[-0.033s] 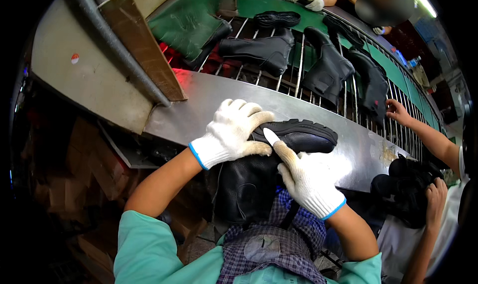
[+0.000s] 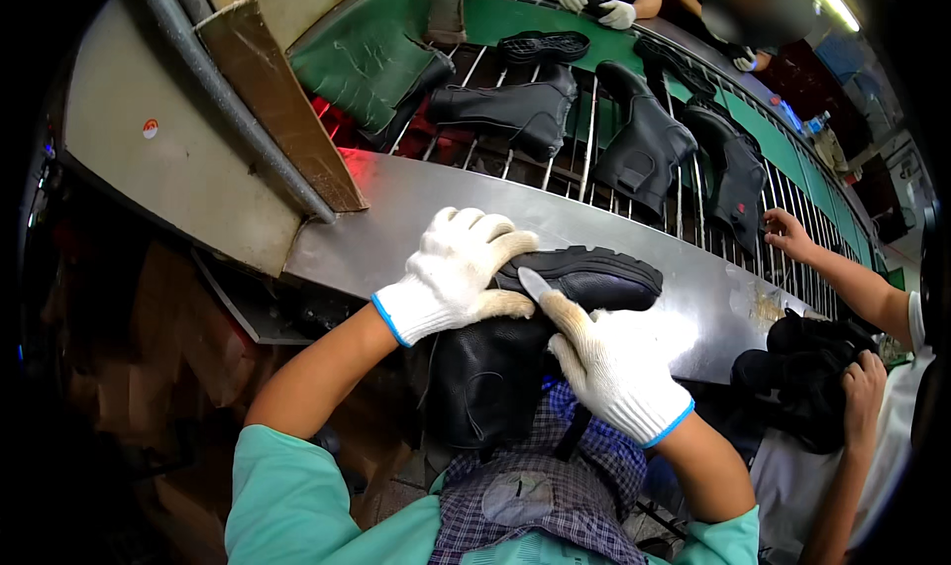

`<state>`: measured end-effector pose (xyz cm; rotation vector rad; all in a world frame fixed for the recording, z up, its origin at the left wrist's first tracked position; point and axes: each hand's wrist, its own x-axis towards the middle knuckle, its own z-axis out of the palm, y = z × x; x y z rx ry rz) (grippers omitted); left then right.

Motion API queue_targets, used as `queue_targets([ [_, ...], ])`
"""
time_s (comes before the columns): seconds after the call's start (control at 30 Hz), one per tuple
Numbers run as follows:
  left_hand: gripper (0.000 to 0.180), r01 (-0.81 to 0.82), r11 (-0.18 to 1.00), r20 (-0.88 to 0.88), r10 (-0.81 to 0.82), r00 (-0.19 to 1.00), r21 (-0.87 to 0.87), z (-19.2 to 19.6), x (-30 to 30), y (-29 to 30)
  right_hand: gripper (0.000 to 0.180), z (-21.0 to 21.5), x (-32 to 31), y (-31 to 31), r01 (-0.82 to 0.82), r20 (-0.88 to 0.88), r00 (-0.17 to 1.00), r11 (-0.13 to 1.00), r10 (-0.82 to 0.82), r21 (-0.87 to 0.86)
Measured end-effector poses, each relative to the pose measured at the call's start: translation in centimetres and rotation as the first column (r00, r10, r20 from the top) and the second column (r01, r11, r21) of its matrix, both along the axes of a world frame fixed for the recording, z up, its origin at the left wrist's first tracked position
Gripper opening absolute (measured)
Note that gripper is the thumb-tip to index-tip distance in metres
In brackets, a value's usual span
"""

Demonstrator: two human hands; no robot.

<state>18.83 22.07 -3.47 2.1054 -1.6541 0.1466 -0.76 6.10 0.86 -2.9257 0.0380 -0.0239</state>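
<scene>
A black leather boot lies on its side at the near edge of the metal ledge, toe to the right and thick lugged sole facing away. Its shaft hangs toward my lap. My left hand, in a white knit glove, clasps the boot around the heel, with the thumb on the near side. Also gloved, my right hand is closed on a knife, its handle hidden in the fingers. The short pointed knife blade sticks out toward the seam between sole and upper, close to my left fingers.
Several black boots lie on a conveyor of metal rods beyond the metal ledge. A wooden board and grey pipe stand left. At right, a co-worker's hand reaches toward the conveyor, another touches black footwear. Gloved hands work opposite.
The conveyor boots have shifted slightly left. My hands, the boot and the knife sit a little lower and further left in the view. Both grips look unchanged.
</scene>
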Motion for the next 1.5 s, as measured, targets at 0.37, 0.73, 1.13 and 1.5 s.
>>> queue_targets([
  [0.37, 0.069, 0.076, 0.983, -0.062, -0.088, 0.994, -0.168, 0.3, -1.0, -1.7, 0.04, 2.6, -4.5, -1.4, 0.292, -0.038, 0.956, 0.956, -0.292, 0.001],
  [0.73, 0.063, 0.082, 0.991, -0.19, -0.101, 0.977, -0.104, 0.6, -1.3, -3.8, 0.048, -5.7, -4.4, -2.0, 0.355, -0.101, 0.872, 0.475, -0.479, 0.805],
  [1.13, 0.064, 0.086, 0.986, -0.189, -0.112, 0.975, -0.143, 0.1, -0.6, -3.8, 0.044, -3.1, -2.6, -2.6, 0.319, -0.147, 0.919, 0.468, -0.366, 0.824],
  [1.5, 0.06, 0.12, 0.993, -0.219, -0.12, 0.968, -0.012, 1.9, -1.5, -3.6, 0.045, -0.6, -2.1, -3.5, 0.151, 0.097, 0.971, 0.88, -0.216, 0.45],
])
